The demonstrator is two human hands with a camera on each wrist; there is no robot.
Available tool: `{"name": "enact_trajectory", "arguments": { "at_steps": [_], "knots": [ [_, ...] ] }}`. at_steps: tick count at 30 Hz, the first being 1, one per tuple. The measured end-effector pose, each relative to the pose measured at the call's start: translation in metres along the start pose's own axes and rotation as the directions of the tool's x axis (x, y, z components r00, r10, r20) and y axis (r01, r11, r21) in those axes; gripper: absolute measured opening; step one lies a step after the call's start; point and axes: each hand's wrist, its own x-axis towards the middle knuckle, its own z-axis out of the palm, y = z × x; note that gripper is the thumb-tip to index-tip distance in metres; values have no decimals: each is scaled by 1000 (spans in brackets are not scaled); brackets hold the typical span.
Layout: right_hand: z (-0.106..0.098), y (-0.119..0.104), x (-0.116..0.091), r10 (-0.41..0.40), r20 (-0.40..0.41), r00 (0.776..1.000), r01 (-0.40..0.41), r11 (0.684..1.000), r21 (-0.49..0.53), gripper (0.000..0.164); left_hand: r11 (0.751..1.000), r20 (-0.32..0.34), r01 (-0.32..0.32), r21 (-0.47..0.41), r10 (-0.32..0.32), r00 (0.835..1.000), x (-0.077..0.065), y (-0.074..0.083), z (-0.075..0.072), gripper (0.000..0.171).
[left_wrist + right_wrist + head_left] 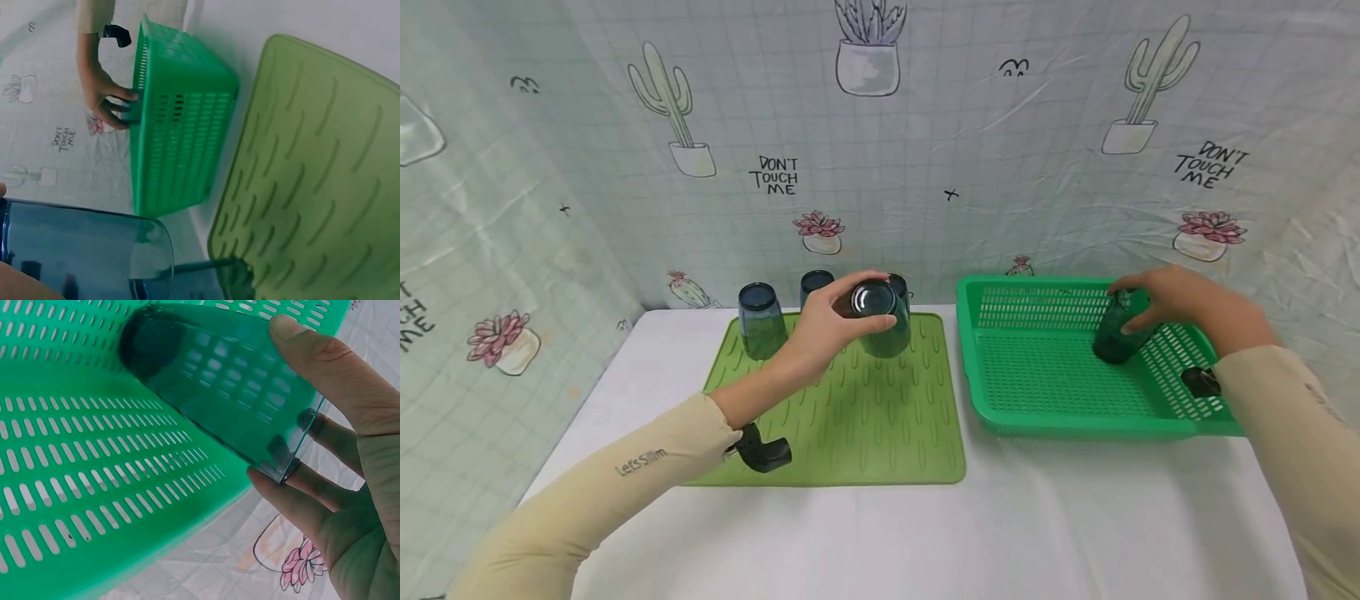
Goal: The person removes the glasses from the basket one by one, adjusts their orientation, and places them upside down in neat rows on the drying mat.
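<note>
My left hand [816,333] grips a blue-green drinking glass [887,333] between thumb and fingers over the green drying mat [850,433]. In the left wrist view that glass [87,250] lies across the lower left corner. Behind it another glass [902,289] is partly hidden. Two more glasses, one at the mat's left [762,321] and one at the back [816,283], stand with dark bases up. At the right, my right hand [1183,300] holds a tinted glass [219,381] by its rim, tilted, dark base down inside the green basket [1052,423].
The basket has slotted walls and stands just right of the mat on a white-covered table [925,542]. A cactus-print cloth [925,167] hangs close behind both. Black wrist cameras [763,450] are strapped to the sleeves.
</note>
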Motion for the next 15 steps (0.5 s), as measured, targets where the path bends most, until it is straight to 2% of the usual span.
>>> {"name": "enact_trajectory", "arguments": {
  "at_steps": [7, 15],
  "knots": [
    [-3, 0, 0, 6, 9, 1000, -6, 1000, 0, 67, 985, 6, 61, 160, -63, 998, -5, -2, -23, 53],
    [-3, 0, 0, 14, 17, 1000, -14, 1000, -7, 66, 920, -10, 90, 382, -93, 996, -13, -8, -47, 54]
  ]
}}
